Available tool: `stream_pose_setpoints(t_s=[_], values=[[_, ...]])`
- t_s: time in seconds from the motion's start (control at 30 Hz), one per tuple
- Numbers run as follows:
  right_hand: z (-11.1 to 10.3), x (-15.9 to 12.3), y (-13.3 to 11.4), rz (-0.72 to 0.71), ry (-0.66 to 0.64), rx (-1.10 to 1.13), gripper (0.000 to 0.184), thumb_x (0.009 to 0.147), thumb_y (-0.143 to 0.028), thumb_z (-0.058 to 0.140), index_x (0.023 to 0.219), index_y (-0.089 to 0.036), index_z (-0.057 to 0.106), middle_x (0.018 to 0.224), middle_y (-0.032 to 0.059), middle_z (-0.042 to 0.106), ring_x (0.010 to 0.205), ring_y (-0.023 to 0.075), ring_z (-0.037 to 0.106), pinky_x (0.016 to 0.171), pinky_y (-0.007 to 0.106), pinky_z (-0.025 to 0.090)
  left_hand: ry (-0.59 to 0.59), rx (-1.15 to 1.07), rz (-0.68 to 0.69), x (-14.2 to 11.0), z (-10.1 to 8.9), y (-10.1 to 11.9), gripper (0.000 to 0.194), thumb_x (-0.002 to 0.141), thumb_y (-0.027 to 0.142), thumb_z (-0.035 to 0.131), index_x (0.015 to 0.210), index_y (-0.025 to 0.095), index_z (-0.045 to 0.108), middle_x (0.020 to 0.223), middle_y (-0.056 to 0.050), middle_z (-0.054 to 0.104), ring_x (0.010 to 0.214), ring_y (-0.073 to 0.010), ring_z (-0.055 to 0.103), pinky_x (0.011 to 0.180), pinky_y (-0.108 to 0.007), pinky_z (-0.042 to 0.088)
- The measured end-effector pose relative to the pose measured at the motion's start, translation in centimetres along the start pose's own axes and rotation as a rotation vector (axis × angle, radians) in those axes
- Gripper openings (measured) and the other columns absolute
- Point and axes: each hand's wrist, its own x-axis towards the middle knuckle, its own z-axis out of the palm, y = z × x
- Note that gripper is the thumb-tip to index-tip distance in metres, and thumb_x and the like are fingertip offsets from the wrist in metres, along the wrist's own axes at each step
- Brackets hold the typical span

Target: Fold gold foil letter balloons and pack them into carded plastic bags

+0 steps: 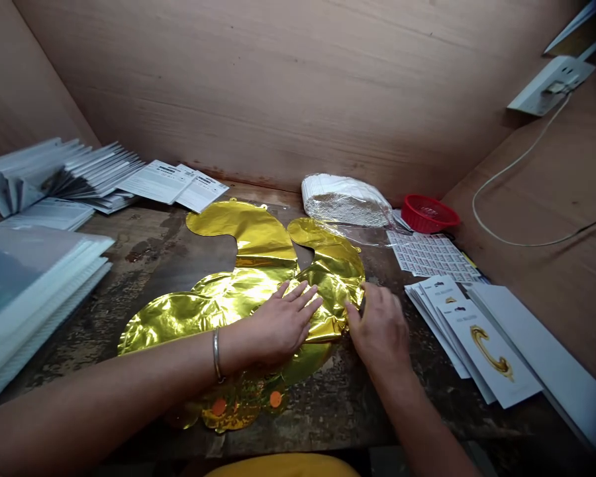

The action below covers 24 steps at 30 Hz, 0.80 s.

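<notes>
A flat gold foil balloon (238, 291) lies spread over the dark worktable (144, 252), partly folded onto itself. My left hand (283, 321) rests flat on the foil with fingers stretched out, pressing a fold down. A thin bangle circles that wrist. My right hand (377, 328) sits at the foil's right edge, thumb and fingers pinched on the folded edge. Orange dots show on the foil's near lobe.
White printed cards (477, 338) are fanned at the right beside a sticker sheet (430, 255). A red basket (430, 213) and a bagged white stack (345, 199) stand at the back. Clear sleeves (30, 278) and leaflets (79, 175) fill the left. A power strip (551, 83) hangs on the right wall.
</notes>
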Motion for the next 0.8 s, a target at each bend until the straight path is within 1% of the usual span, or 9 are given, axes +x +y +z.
stream_pose_setpoints(t_s=[0.07, 0.13, 0.27, 0.37, 0.5, 0.57, 0.63, 0.73, 0.8], values=[[0.7, 0.1, 0.6, -0.177, 0.003, -0.001, 0.043, 0.097, -0.031, 0.038, 0.134, -0.013, 0.051, 0.144, 0.0153, 0.046, 0.135, 0.0299, 0.036, 0.108, 0.045, 0.031, 0.013, -0.002, 0.007, -0.1, -0.1, 0.2, 0.049, 0.100, 0.033, 0.031, 0.145, 0.013, 0.036, 0.153, -0.015, 0.032, 0.143, -0.0293, 0.028, 0.115, -0.051, 0.018], [1.7, 0.3, 1.3, -0.334, -0.060, 0.000, 0.044, 0.098, -0.031, 0.036, 0.138, -0.017, 0.048, 0.149, 0.0086, 0.042, 0.140, 0.0282, 0.030, 0.113, 0.052, 0.024, 0.014, -0.009, 0.010, -0.2, -0.2, 0.2, 0.049, 0.100, 0.033, 0.030, 0.145, 0.012, 0.036, 0.153, -0.016, 0.032, 0.142, -0.0294, 0.029, 0.115, -0.051, 0.018], [2.1, 0.4, 2.1, -0.208, -0.040, -0.041, 0.051, 0.098, -0.030, 0.034, 0.139, -0.003, 0.045, 0.146, 0.0201, 0.043, 0.139, 0.0394, 0.028, 0.107, 0.068, 0.021, 0.022, -0.015, -0.007, -0.2, -0.1, 0.2, 0.050, 0.100, 0.033, 0.030, 0.145, 0.012, 0.036, 0.152, -0.017, 0.034, 0.142, -0.0322, 0.028, 0.114, -0.054, 0.019], [1.1, -0.4, 1.2, -0.285, 0.047, 0.016, 0.053, 0.099, -0.029, 0.028, 0.141, 0.001, 0.042, 0.152, 0.0219, 0.031, 0.144, 0.0344, 0.019, 0.113, 0.057, 0.023, 0.037, -0.015, -0.009, -0.2, 0.3, 0.5, 0.051, 0.100, 0.033, 0.030, 0.145, 0.011, 0.036, 0.153, -0.017, 0.033, 0.142, -0.0326, 0.027, 0.115, -0.054, 0.017], [1.9, -2.7, -0.6, -0.524, -0.090, 0.127, 0.058, 0.100, -0.036, 0.031, 0.143, 0.001, 0.038, 0.151, 0.0201, 0.034, 0.141, 0.0286, 0.028, 0.113, 0.045, 0.033, 0.014, -0.025, 0.004, -0.3, 0.4, 0.5, 0.056, 0.098, 0.036, 0.032, 0.147, 0.008, 0.031, 0.155, -0.017, 0.028, 0.145, -0.0318, 0.020, 0.116, -0.053, 0.014], [2.8, -3.5, -0.8, -0.505, -0.124, 0.123, 0.063, 0.099, -0.041, 0.032, 0.144, 0.004, 0.035, 0.151, 0.0222, 0.032, 0.142, 0.0307, 0.026, 0.113, 0.046, 0.032, -0.039, -0.032, -0.053, -0.6, -0.5, -0.6, 0.065, 0.096, 0.045, 0.036, 0.148, 0.007, 0.029, 0.156, -0.019, 0.024, 0.145, -0.0333, 0.017, 0.116, -0.055, 0.012], [3.5, -3.8, -0.6, -0.499, -0.129, 0.111, 0.066, 0.099, -0.043, 0.033, 0.145, 0.004, 0.033, 0.154, 0.0214, 0.027, 0.144, 0.0313, 0.020, 0.115, 0.048, 0.029, -0.067, -0.001, -0.234, -1.3, -2.4, -2.5, 0.077, 0.091, 0.054, 0.044, 0.147, 0.004, 0.028, 0.156, -0.022, 0.020, 0.145, -0.0380, 0.014, 0.114, -0.059, 0.010], [3.8, -3.8, -0.3, -0.503, -0.141, 0.093, 0.071, 0.097, -0.048, 0.035, 0.146, 0.003, 0.031, 0.154, 0.0210, 0.025, 0.144, 0.0309, 0.018, 0.115, 0.047, 0.027, 0.055, 0.114, -0.526, -3.1, -6.0, -5.0, 0.069, 0.089, 0.037, 0.052, 0.146, 0.004, 0.031, 0.154, -0.023, 0.025, 0.143, -0.0407, 0.018, 0.112, -0.062, 0.011], [3.8, -3.7, -0.2, -0.505, -0.143, 0.090, 0.076, 0.096, -0.053, 0.037, 0.146, 0.004, 0.030, 0.154, 0.0218, 0.024, 0.144, 0.0311, 0.017, 0.116, 0.048, 0.026, 0.100, 0.081, -0.383, -4.2, -7.7, -5.0, 0.060, 0.086, 0.031, 0.056, 0.140, 0.011, 0.043, 0.147, -0.017, 0.040, 0.136, -0.0346, 0.034, 0.111, -0.052, 0.025]])
